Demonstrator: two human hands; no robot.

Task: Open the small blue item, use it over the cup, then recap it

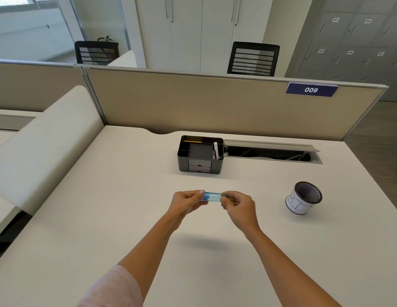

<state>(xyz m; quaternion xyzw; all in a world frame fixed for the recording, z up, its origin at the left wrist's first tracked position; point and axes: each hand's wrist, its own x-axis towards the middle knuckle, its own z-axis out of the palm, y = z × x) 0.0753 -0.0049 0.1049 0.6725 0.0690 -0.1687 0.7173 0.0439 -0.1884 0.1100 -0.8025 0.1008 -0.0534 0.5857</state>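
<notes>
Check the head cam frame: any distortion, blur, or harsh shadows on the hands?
Head view: wide-angle bend shows in the partition top and desk edges. Light is soft and even; one faint shadow lies on the desk below the hands. Left hand, right hand and the blue item are fairly sharp, without glare. The cup is clear too.

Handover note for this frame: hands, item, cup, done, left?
Left hand: pinches one end of the blue item.
Right hand: pinches the other end.
Item is held level above the desk, between both hands, apart from the cup, which stands to the right.
Done: item picked up. Whether the cap is off cannot be told.
Left: finish opening, use over the cup, recap.
</notes>
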